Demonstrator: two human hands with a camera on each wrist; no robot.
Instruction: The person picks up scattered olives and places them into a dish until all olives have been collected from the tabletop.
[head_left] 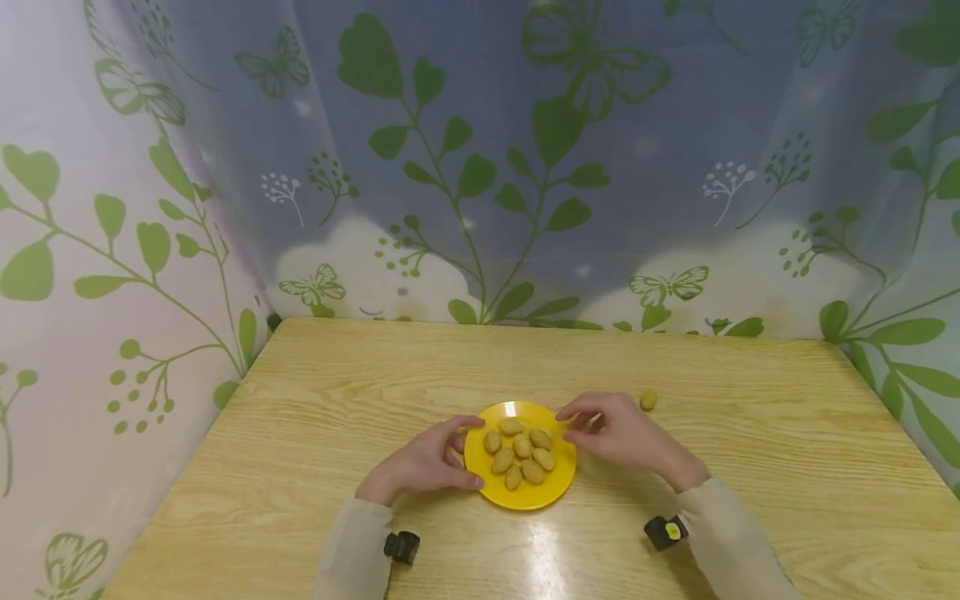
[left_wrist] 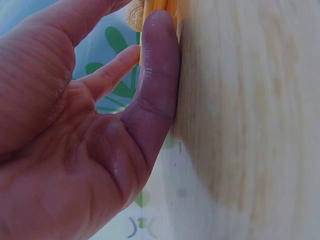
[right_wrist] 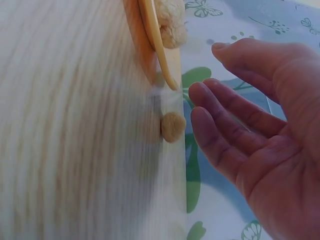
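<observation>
On the table is a round yellow plate [head_left: 525, 497] bearing several tan, oval pieces with rough surfaces that look like walnuts [head_left: 522, 447]. My left hand [head_left: 431, 458] holds the plate at its left rim, thumb at the near side and fingers at the far side. In the left wrist view, one finger [left_wrist: 160, 60] runs along the tabletop to the plate's edge. My right hand [head_left: 618, 429] is beside the right rim, fingers loosely bent around nothing. The right wrist view shows its fingertips apart from the plate [right_wrist: 159, 42]. A single walnut [head_left: 648, 400] lies on the table beyond the right hand.
The light wooden table [head_left: 375, 367] reaches back to a patterned curtain [head_left: 480, 167] with green leaves and butterflies. Similar fabric hangs at the left and right sides. Black wrist cameras sit below both hands.
</observation>
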